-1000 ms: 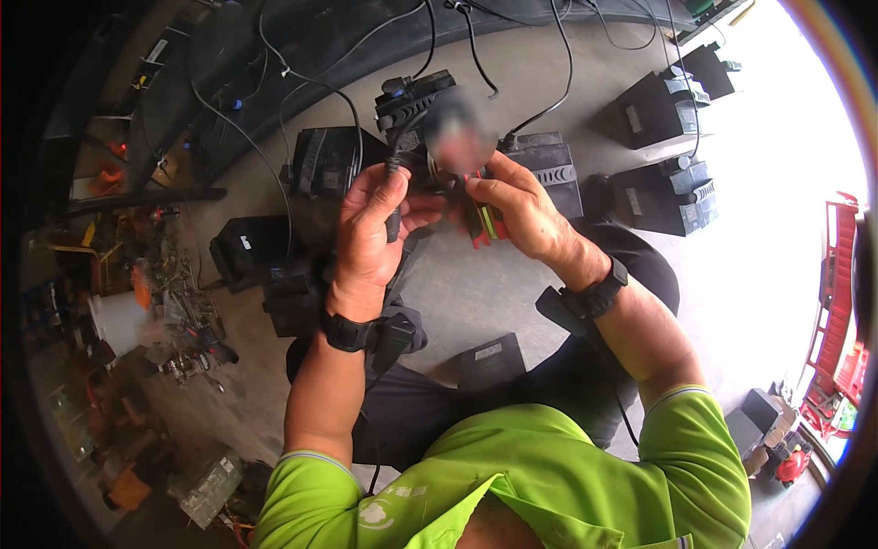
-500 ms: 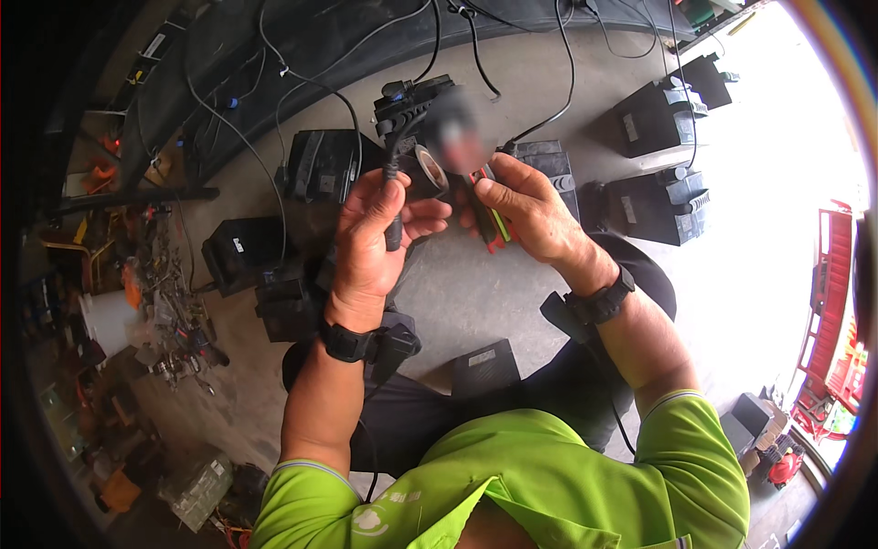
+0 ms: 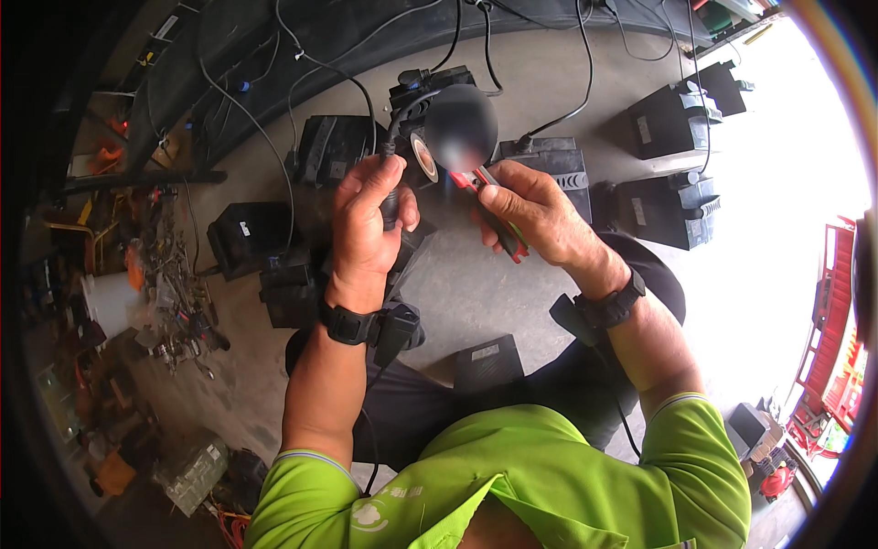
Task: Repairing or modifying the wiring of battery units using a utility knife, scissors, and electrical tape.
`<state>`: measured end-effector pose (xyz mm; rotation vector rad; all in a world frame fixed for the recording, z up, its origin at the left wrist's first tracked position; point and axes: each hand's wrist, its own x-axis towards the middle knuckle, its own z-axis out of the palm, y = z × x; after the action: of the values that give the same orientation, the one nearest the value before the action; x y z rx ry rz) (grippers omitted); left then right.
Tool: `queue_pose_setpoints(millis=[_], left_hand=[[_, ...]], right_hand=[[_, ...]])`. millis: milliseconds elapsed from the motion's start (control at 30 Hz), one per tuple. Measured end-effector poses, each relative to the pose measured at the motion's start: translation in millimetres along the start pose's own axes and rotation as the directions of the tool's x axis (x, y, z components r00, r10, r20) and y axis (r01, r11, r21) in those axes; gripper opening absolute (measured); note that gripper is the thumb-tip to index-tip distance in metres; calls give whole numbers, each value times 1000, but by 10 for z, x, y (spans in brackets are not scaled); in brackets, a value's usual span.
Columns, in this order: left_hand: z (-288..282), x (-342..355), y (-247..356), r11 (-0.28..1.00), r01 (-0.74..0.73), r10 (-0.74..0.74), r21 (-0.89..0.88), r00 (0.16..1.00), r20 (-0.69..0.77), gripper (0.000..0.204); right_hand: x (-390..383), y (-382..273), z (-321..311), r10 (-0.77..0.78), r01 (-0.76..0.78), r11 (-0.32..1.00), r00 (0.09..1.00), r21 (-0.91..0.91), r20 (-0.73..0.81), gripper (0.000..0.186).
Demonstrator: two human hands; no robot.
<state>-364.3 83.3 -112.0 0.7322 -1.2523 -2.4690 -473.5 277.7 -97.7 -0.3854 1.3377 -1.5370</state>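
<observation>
My left hand [image 3: 370,220] grips a thick black cable connector [image 3: 389,148], its cord arching upward. My right hand [image 3: 535,220] is closed on a red, black and green hand tool [image 3: 501,227], probably pliers, held at a slant. A roll of tape with a pale rim [image 3: 423,158] sits between my hands, just right of the connector; what supports it is unclear. A blurred round patch [image 3: 460,117] hides the tool's tip and whatever it touches. Behind them are black battery-like boxes [image 3: 325,151] with cords attached.
More black boxes [image 3: 668,210] stand at right and left on the concrete floor [image 3: 457,293]. A dark curved sheet [image 3: 357,37] with hanging cables spans the top. A white bucket [image 3: 110,311] and clutter lie left, red metal racks [image 3: 828,339] right. One box [image 3: 485,361] lies near my legs.
My left fingers have curled in around the connector, which sits slightly higher. The tool in my right hand has tilted, its handle end swinging down and rightward. The tape roll shows more upright.
</observation>
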Motion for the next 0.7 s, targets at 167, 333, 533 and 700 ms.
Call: queue_pose_setpoints(millis=[167, 333, 533, 700], left_hand=[[-6, 0, 12, 1000, 7, -7, -23, 1000, 0, 10], [13, -6, 22, 1000, 7, -7, -9, 1000, 10, 10], [29, -8, 26, 1000, 9, -9, -1, 1000, 24, 10], [32, -6, 47, 1000, -7, 6, 10, 1000, 30, 12]], right_hand=[[2, 11, -8, -15, 16, 999, 1000, -44, 11, 34], [-2, 19, -29, -7, 8, 996, 1000, -88, 12, 34], [-13, 1, -16, -27, 28, 998, 999, -55, 23, 32], [20, 61, -47, -47, 48, 999, 998, -13, 48, 34]])
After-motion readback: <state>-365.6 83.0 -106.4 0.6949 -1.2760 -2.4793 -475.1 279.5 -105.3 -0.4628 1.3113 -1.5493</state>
